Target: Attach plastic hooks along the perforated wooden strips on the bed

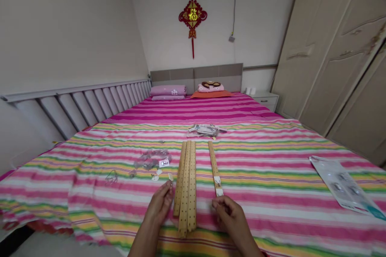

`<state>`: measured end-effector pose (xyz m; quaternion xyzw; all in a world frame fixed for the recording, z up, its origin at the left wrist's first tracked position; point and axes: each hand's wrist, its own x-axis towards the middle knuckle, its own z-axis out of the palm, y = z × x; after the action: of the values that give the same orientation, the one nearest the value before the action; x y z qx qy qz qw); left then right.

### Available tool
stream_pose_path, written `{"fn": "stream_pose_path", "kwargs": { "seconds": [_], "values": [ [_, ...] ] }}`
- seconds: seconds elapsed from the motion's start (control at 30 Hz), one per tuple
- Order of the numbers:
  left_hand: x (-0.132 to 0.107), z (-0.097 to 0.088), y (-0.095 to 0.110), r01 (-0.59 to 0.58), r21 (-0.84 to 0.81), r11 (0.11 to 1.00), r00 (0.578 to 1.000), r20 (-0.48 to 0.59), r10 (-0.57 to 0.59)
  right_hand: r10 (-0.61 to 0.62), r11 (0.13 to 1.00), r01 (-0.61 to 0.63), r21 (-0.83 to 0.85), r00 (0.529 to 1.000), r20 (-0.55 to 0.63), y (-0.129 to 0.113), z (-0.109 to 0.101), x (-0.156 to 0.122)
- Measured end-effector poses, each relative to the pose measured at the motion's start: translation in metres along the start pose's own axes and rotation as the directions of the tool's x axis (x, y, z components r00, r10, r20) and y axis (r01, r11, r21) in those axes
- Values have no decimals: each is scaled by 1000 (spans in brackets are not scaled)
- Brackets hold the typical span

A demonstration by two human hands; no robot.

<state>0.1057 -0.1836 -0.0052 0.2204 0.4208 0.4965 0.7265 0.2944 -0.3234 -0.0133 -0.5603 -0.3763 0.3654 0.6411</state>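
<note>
Between the thumb and fingertips of my left hand (pixel 159 202) is a small cream card (pixel 170 176), just left of a bundle of wooden strips (pixel 187 184) with rows of small holes. My right hand (pixel 231 215) is closed at the near end of a separate wooden strip (pixel 212 158). Its fingers cover that end, so the exact grip is partly hidden. Two small white cards with metal earrings sit along this strip, one farther up (pixel 217 180) and the other white card (pixel 219 192) right at my fingertips.
Left of the bundle lie clear plastic bags (pixel 152 158), a printed white tag (pixel 164 163) and small loose cards (pixel 155 178). Plastic packets (pixel 205 130) rest beyond the strips. A clear packet (pixel 343 184) is at far right. Everything lies on a striped bed sheet (pixel 271 176).
</note>
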Motion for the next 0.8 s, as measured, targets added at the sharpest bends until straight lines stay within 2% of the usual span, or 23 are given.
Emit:
{"fn": "stream_pose_path", "kwargs": {
  "seconds": [0.03,0.1,0.13,0.2,0.27,0.33,0.4,0.5,0.6,0.73,0.8],
  "values": [
    [-8,4,0,91,-96,991,995,58,-86,4,1000,-4,2,1000,11,-4,4,-1],
    [-23,13,-2,225,-187,956,968,154,-198,0,1000,-1,4,1000,29,-13,12,-2],
    [-30,17,-4,260,-193,946,957,184,-225,-9,1000,9,3,999,37,-18,16,-3],
    [-42,26,-9,255,-147,956,951,219,-220,-47,999,47,-8,998,44,-26,21,-4],
    [-52,34,-16,162,-34,986,963,225,-151,-102,994,103,-28,994,33,-32,23,-4],
    [-58,43,-22,8,136,991,974,221,-38,-151,987,151,-50,989,11,-35,21,-3],
    [-62,52,-28,-145,320,936,968,240,68,-184,981,183,-65,983,-13,-35,17,0],
    [-66,64,-37,-325,502,802,930,321,177,-203,976,197,-91,977,-71,-35,9,5],
    [-69,72,-43,-494,597,632,864,422,276,-256,958,236,-160,959,-118,-38,0,6],
    [-77,80,-46,-711,613,344,703,601,381,-329,922,293,-253,938,-112,-41,-8,5],
    [-81,83,-46,-765,587,265,642,660,391,-305,931,267,-248,943,-132,-41,-10,5]
  ]
}}
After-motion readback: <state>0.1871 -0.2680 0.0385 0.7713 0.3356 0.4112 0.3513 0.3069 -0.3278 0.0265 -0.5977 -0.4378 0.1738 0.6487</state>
